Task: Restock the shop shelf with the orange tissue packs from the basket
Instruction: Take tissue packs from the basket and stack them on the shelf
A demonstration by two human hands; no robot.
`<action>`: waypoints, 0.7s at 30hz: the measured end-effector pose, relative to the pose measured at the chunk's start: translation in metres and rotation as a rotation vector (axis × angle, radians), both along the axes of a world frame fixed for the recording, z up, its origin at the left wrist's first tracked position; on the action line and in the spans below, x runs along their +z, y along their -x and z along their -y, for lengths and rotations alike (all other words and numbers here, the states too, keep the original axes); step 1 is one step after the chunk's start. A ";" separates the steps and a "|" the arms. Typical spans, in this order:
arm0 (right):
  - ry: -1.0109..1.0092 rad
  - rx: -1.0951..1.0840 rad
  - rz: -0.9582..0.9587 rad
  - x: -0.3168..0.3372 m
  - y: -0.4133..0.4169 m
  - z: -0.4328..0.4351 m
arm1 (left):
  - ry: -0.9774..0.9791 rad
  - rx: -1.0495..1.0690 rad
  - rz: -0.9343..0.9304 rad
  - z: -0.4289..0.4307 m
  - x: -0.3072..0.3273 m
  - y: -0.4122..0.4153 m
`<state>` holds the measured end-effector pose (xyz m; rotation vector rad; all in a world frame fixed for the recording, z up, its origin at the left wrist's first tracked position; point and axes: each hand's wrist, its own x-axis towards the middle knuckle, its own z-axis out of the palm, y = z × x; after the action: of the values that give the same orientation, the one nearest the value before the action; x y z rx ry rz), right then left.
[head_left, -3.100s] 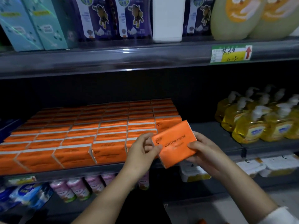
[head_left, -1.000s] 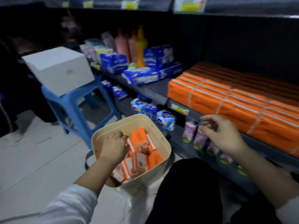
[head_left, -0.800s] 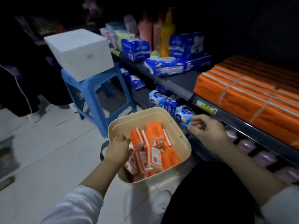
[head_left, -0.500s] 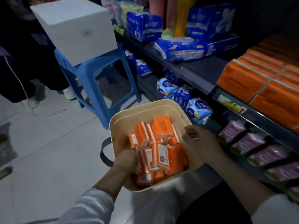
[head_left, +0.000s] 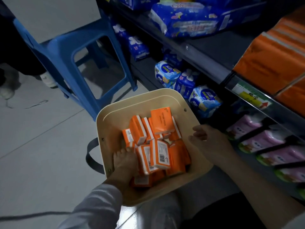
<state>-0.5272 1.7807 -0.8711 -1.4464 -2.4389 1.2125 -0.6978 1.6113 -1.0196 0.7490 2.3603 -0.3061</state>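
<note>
As the packs (head_left: 162,124) look light and soft, pinch their flat sides. The left hand (head_left: 124,162) hides its hold; the right hand (head_left: 210,142) hangs loose

Basket (head_left: 112,123) sits on the floor (head_left: 41,146), left of the shelf (head_left: 206,55). Tissue packs (head_left: 158,142) lie jumbled inside it, heaped toward the near right corner. Left hand (head_left: 125,161) is inside the basket at the near left wall, against the packs. Right hand (head_left: 209,141) rests over the right rim. Strap handle (head_left: 90,156) hangs outside the left wall.

Stool (head_left: 66,52) stands behind the basket, with a box (head_left: 54,15) on top.

On the shelf: a big wrapped pack (head_left: 189,22) at the far end, stacked packs (head_left: 272,60) nearer, a price tag (head_left: 250,96) on the front edge below them.

On the lower shelf: small wrapped packs (head_left: 204,100) just behind the basket, pouches (head_left: 267,146) nearer, right of the right hand.
</note>
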 end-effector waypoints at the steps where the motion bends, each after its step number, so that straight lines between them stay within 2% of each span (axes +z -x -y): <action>1: -0.004 0.003 0.010 0.000 0.000 0.000 | -0.083 0.093 0.048 -0.003 0.005 -0.001; 3: 0.002 0.004 0.024 0.000 0.001 0.000 | -0.202 0.198 0.078 -0.007 0.021 0.001; 7: 0.003 0.008 0.021 0.002 0.003 0.002 | -0.313 0.111 -0.076 -0.006 0.073 0.018; 9: 0.002 0.015 0.010 0.005 0.005 0.003 | -0.524 -0.043 -0.107 -0.002 0.097 0.022; 11: 0.056 0.004 -0.017 0.009 0.006 0.006 | -0.820 -0.299 -0.088 0.003 0.118 0.015; 14: 0.347 -0.096 -0.169 0.019 0.008 0.012 | -1.093 -0.564 -0.112 0.003 0.131 -0.012; 17: 0.624 -0.183 -0.253 0.031 0.005 0.017 | -1.286 -0.644 -0.177 -0.002 0.132 -0.033; 21: 0.771 -0.269 -0.274 0.035 -0.006 0.015 | -1.376 -0.666 -0.260 -0.001 0.123 -0.040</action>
<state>-0.5215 1.7655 -0.8366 -1.5249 -1.5835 2.2239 -0.6579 1.6126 -0.8963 2.1907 2.2169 1.1515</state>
